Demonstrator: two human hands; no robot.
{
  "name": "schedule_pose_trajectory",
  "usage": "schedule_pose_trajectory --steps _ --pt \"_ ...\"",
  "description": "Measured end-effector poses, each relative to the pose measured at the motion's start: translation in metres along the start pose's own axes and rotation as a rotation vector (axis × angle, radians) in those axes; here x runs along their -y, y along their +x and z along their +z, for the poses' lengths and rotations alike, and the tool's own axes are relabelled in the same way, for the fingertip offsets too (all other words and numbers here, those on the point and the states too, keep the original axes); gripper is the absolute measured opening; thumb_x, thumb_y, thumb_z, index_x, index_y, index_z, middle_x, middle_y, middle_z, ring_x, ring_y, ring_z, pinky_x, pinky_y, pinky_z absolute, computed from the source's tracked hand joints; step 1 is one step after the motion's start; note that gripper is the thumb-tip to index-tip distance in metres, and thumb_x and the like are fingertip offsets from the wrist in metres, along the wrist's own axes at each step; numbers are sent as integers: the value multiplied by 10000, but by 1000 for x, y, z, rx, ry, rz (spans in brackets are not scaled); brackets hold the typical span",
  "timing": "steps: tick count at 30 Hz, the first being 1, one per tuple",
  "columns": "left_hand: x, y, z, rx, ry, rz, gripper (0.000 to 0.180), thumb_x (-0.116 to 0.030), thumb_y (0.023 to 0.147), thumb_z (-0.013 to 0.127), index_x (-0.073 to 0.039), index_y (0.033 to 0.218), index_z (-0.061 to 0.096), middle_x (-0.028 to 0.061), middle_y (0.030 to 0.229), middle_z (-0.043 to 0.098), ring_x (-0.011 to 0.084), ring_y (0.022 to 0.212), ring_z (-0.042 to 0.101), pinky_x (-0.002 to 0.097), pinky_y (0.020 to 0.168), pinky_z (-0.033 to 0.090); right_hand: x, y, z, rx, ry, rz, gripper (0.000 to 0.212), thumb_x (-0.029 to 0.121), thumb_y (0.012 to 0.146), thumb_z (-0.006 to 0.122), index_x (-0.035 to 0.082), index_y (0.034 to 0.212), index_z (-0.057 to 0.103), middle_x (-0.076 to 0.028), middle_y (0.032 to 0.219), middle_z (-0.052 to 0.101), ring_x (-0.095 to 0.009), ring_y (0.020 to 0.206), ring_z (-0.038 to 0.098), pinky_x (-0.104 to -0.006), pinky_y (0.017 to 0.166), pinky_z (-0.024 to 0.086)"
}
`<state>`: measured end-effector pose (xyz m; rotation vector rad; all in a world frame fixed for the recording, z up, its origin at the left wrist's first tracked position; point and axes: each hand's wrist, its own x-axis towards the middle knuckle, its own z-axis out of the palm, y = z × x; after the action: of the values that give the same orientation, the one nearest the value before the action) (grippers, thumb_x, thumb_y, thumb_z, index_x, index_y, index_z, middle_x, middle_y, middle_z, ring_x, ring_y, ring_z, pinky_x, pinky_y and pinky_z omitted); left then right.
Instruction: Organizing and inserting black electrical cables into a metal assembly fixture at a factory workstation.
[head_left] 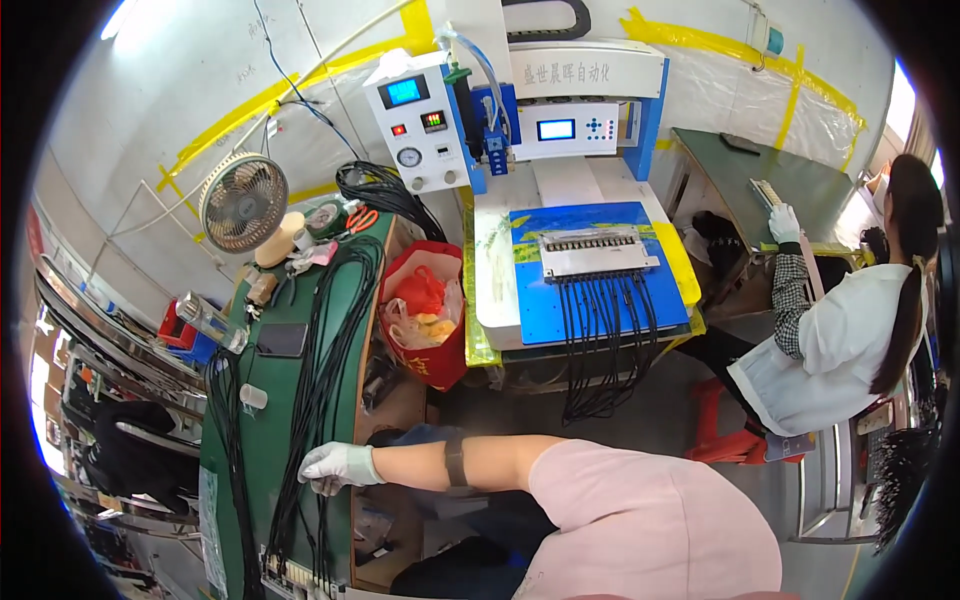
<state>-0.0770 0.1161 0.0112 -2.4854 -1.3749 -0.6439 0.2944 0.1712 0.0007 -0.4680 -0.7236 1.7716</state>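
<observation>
My right arm stretches left from a pink sleeve over the green table (275, 410). My right hand (340, 466), in a white glove with greyed fingertips, is curled at a long bundle of black cables (318, 385). Its fingers look closed on the cables, though their tips are partly hidden. The bundle runs along the table toward me and ends near a pale strip with a row of connectors (295, 578) at the lower edge. A second black cable bundle (232, 470) lies to its left. My left hand is not visible.
A benchtop machine (560, 130) stands ahead; on its blue plate (535, 315), a metal fixture (600, 258) has black cables hanging off the front. A red bag (425, 355) sits beside it. On the table are a phone (282, 340) and fan (244, 205). A gloved co-worker (820, 350) sits right.
</observation>
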Motion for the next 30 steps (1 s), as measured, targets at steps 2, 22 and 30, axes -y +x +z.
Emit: schedule_pose_trajectory --steps 2,22,30 --pt "11 7 13 -21 4 -14 218 -209 875 644 -72 1013 742 232 1124 638 459 1088 524 525 975 419 5 0 -2 -7 -14 -8 199 238 939 619 47 993 612 -58 729 615 -135 591 554 -266 558 490" --pt "-12 2 13 -230 -115 -663 432 -277 966 541 45 1252 570 234 1158 637 353 1021 628 383 888 503 9 -2 -2 53 -39 7 202 243 945 609 52 1009 628 -71 773 649 -136 642 612 -274 588 511" --pt "-65 30 -3 -370 -724 -910 359 -63 914 550 27 1260 570 162 1242 618 238 1088 599 329 984 443 20 -11 -2 19 -496 -223 262 181 880 636 9 1078 636 -107 877 669 -205 766 663 -331 699 553"
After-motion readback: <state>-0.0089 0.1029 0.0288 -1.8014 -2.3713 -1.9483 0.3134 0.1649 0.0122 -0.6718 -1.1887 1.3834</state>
